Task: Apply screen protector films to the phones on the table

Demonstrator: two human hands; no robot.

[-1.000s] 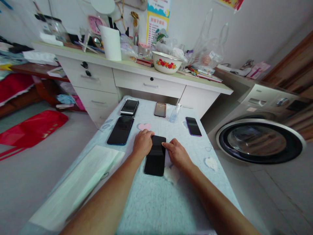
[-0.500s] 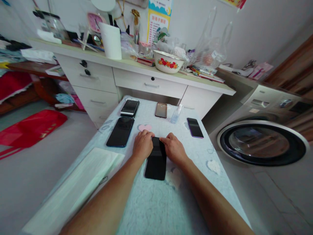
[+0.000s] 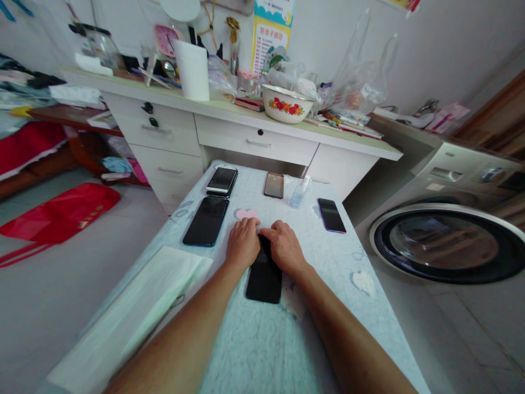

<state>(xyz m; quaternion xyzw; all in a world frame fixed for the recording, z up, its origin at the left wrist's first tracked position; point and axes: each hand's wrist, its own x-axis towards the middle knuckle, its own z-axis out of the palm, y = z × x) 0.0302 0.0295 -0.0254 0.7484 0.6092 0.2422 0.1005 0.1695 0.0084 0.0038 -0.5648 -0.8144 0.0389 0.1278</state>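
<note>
A black phone (image 3: 264, 279) lies face up on the cloth-covered table (image 3: 246, 350), its length pointing away from me. My left hand (image 3: 243, 243) is closed at the phone's upper left edge, fingers pressed together. Over the top right part of the phone rests my right hand (image 3: 285, 247), fingers bent, thumb and index finger at the top edge. The two hands nearly meet at the phone's far end. What the fingertips pinch there is too small to make out.
Left lie a large dark phone (image 3: 206, 221), stacked phones (image 3: 222, 181) and a pale folded sheet (image 3: 135, 317). Beyond my hands are a phone case (image 3: 274, 185) and a clear spray bottle (image 3: 299, 192). Another phone (image 3: 332, 215) lies right. A white desk (image 3: 254, 128) stands behind.
My right hand has moved left across the top of the phone, closer to my left hand. The whole view has shifted slightly.
</note>
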